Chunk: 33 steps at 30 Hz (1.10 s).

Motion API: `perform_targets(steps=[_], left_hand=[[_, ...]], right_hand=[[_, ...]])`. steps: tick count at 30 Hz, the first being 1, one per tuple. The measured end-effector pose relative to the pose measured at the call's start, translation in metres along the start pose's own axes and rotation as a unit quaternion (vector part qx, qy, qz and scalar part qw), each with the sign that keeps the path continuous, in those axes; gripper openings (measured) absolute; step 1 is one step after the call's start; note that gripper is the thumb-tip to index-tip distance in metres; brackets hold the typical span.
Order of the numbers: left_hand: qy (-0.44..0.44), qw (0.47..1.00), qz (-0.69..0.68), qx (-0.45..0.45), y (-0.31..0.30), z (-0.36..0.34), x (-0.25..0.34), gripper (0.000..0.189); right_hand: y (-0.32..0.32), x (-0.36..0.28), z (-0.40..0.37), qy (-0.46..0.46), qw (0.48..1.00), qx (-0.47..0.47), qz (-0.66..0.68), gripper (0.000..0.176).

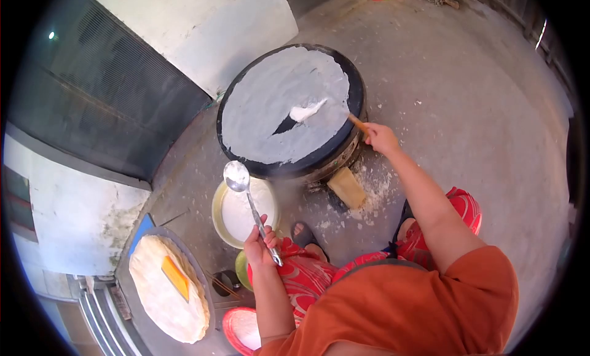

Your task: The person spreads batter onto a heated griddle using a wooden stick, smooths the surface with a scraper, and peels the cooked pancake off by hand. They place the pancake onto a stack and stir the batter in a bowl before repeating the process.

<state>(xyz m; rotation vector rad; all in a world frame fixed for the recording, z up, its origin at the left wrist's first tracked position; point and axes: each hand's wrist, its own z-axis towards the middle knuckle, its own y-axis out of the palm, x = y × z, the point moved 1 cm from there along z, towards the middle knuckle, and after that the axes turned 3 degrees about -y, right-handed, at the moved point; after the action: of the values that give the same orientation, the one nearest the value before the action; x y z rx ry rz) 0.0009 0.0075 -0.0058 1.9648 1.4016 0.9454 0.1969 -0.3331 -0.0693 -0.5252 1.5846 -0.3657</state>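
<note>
My left hand [260, 244] is closed round the handle of a metal ladle [237, 176], whose bowl carries a white coating. Below the ladle stands a bowl of white batter [246, 211]. My right hand [382, 139] grips the wooden handle of a spreader [357, 122]; its far end is blurred over the griddle. A thin greyish-white batter layer [264, 104] covers most of the round black griddle [356, 98]. On that layer lies a thicker white batter patch [307, 110], beside a dark uncovered gap.
At lower left, a stack of thin flatbreads [150, 294] with a yellow scraper [175, 278] on top rests on a round board. A red-rimmed container [228, 328] sits near my left forearm. A yellowish block [348, 187] and white crumbs lie by the griddle's base.
</note>
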Motion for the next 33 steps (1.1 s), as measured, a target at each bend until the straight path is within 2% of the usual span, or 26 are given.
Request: perform_targets(steps=[2,3,5,6,7,9,11,13,14,16,19,21,23,24,25,27,29,31,33], left_hand=[[0.010,0.999,0.046,-0.013,-0.002,0.000,0.000,0.032],[0.011,0.999,0.045,-0.013,0.000,0.001,0.000,0.032],[0.010,0.997,0.076,-0.013,0.002,-0.001,-0.001,0.032],[0.011,0.996,0.083,-0.013,0.003,0.000,-0.001,0.032],[0.015,0.996,0.082,-0.011,0.004,-0.002,-0.002,0.032],[0.015,0.994,0.109,-0.009,0.004,-0.005,-0.003,0.032],[0.018,0.992,0.121,-0.011,0.002,-0.006,-0.003,0.032],[0.026,0.988,0.154,0.000,0.004,-0.011,-0.004,0.033],[0.026,0.988,0.153,0.001,0.008,-0.013,-0.007,0.033],[0.045,0.973,0.225,0.013,0.022,-0.015,-0.011,0.032],[0.051,0.959,0.279,0.026,0.033,-0.010,-0.015,0.030],[0.046,0.964,0.261,0.024,0.042,-0.010,-0.018,0.026],[0.054,0.945,0.320,0.038,0.048,-0.008,-0.018,0.023],[0.066,0.942,0.327,0.043,0.049,-0.005,-0.018,0.020],[0.067,0.943,0.324,0.044,0.048,0.003,-0.018,0.020],[0.088,0.910,0.397,0.081,0.049,0.018,-0.017,0.017],[0.071,0.903,0.412,0.102,0.061,0.023,-0.022,0.016],[0.110,0.897,0.418,0.091,0.052,0.048,-0.021,0.018],[0.120,0.895,0.418,0.099,0.053,0.059,-0.021,0.019]], right_hand=[[0.020,0.020,-0.007,0.059,0.990,0.108,0.070,0.027],[0.034,0.022,-0.009,0.058,0.990,0.107,0.069,0.027],[0.067,0.012,-0.010,-0.053,0.995,0.081,0.006,0.026],[0.069,0.000,-0.012,-0.072,0.994,0.077,-0.024,0.026],[0.058,-0.015,-0.017,-0.074,0.994,0.074,-0.022,0.026],[0.036,-0.038,-0.021,-0.012,0.999,-0.010,-0.041,0.028],[0.031,-0.015,-0.017,-0.026,0.999,0.000,-0.047,0.027],[0.038,0.006,-0.021,0.057,0.995,0.082,0.017,0.027],[0.051,0.009,-0.028,0.058,0.995,0.082,0.016,0.027],[0.082,-0.008,-0.042,-0.028,0.996,0.083,0.012,0.027],[0.102,-0.027,-0.039,-0.040,0.997,0.056,-0.026,0.027],[0.098,-0.028,-0.036,-0.043,0.998,0.042,-0.009,0.027],[0.090,-0.015,-0.035,-0.005,0.995,0.080,0.064,0.027],[0.092,-0.002,-0.033,-0.030,0.992,0.122,0.023,0.027],[0.099,-0.009,-0.041,-0.031,0.992,0.120,0.021,0.027],[0.119,-0.026,-0.061,-0.009,0.990,0.140,0.015,0.027],[0.141,-0.016,-0.050,-0.024,0.993,0.109,0.042,0.027],[0.133,-0.036,-0.046,-0.016,0.997,0.042,0.055,0.027],[0.122,-0.043,-0.049,-0.021,0.994,0.043,0.096,0.026]])
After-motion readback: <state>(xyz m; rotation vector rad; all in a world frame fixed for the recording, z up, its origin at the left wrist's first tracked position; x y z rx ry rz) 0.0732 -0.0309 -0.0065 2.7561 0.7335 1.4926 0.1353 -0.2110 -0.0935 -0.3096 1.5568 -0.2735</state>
